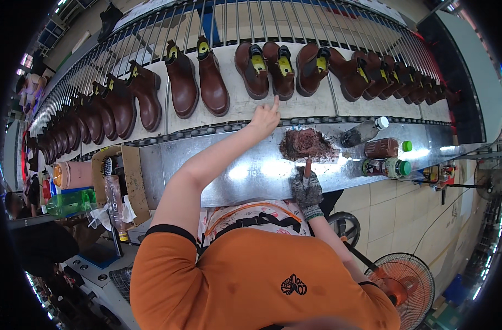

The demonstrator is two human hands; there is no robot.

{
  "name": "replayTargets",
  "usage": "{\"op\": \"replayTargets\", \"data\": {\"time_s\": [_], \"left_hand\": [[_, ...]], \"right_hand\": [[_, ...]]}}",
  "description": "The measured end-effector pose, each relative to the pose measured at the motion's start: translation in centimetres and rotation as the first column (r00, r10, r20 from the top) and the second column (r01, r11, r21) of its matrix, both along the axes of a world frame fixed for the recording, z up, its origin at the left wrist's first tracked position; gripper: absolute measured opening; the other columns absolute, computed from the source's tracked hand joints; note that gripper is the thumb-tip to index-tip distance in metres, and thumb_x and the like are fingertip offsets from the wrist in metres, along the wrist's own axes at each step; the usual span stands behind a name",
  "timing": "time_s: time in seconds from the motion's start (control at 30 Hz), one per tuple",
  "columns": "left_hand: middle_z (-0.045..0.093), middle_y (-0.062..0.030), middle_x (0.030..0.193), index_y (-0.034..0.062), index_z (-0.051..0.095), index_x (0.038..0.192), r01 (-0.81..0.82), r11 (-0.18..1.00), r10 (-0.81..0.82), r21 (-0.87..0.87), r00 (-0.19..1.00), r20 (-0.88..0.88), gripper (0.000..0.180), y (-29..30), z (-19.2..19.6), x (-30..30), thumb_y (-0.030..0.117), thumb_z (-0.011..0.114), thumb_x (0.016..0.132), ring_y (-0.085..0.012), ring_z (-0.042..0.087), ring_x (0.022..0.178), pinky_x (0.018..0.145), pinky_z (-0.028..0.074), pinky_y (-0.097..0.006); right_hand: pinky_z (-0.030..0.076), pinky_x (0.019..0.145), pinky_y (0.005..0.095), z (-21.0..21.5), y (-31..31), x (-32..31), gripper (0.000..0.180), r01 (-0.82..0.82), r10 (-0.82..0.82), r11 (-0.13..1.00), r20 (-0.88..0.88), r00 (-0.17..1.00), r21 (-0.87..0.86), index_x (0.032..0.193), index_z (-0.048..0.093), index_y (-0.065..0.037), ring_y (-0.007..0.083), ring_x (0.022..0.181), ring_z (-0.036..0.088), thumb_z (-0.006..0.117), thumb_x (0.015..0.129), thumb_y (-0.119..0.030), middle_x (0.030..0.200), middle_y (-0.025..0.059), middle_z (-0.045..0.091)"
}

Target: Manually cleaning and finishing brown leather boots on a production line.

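Note:
My left hand [266, 117] is bare and reaches forward, index finger stretched out to the toe of a brown ankle boot [284, 86]. The fingertip is at or just against the toe; nothing shows in the hand. Close to the bench's front edge, my right hand [309, 192] wears a dark-stained knit glove and is closed round a slim tool with a reddish-brown handle [307, 167]; its working end cannot be made out. Just beyond it lies a brown-stained block or pad [305, 144], with smears and crumbs around it on the metal bench [234, 176].
Brown boots [213, 88] with yellow insides line a pale conveyor [245, 113], bordered by a chain [207, 131]. Bottles [380, 147] lie at the bench's right. A cardboard box [131, 184] with a brush stands left. An orange fan [402, 289] is at lower right.

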State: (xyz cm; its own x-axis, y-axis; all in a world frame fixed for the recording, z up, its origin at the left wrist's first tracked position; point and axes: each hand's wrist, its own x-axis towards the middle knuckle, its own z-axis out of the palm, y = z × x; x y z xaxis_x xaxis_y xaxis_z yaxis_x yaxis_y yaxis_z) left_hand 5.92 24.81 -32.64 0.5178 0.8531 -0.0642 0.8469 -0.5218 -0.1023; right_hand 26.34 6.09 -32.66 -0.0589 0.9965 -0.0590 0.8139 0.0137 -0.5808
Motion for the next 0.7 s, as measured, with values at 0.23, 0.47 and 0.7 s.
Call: {"op": "replayTargets", "data": {"time_s": [0.23, 0.47, 0.7], "left_hand": [[0.015, -0.025, 0.148, 0.005, 0.053, 0.125, -0.107, 0.992, 0.063, -0.074, 0.89, -0.451, 0.04, 1.9, 0.5, 1.6, 0.018, 0.046, 0.088, -0.0379, 0.052, 0.1, 0.065, 0.046, -0.049], [0.014, -0.0183, 0.151, 0.0053, 0.043, 0.135, -0.159, 0.987, 0.106, -0.031, 0.775, -0.623, 0.047, 2.2, 0.1, 2.3, 0.017, 0.043, 0.089, -0.0391, 0.051, 0.096, 0.061, 0.045, -0.05], [0.014, -0.0153, 0.151, 0.0064, 0.04, 0.137, -0.093, 0.994, 0.104, 0.055, 0.671, -0.734, 0.058, 2.4, -1.5, 1.8, 0.013, 0.059, 0.082, -0.0403, 0.054, 0.091, 0.06, 0.045, -0.051]], "right_hand": [[0.047, 0.08, 0.0435, 0.2, 0.0, -0.1, 0.037, -0.02, 0.02, 0.999, -0.005, 1.0, 0.037, 0.116, 0.055, -0.007, 0.0352, 0.093, 0.059, 0.055, 0.085, -0.029, 0.101, 0.0185, 0.06], [0.046, 0.081, 0.0434, -0.1, -0.1, 0.0, 0.044, 0.026, -0.028, 0.999, -0.058, 0.998, -0.024, 0.119, 0.054, -0.007, 0.0365, 0.095, 0.058, 0.06, 0.082, -0.03, 0.104, 0.0199, 0.058], [0.046, 0.079, 0.043, 0.1, 0.0, -0.4, 0.043, 0.054, -0.056, 0.998, -0.061, 0.997, -0.031, 0.116, 0.055, -0.006, 0.0352, 0.093, 0.058, 0.061, 0.081, -0.03, 0.102, 0.0188, 0.059]]}}
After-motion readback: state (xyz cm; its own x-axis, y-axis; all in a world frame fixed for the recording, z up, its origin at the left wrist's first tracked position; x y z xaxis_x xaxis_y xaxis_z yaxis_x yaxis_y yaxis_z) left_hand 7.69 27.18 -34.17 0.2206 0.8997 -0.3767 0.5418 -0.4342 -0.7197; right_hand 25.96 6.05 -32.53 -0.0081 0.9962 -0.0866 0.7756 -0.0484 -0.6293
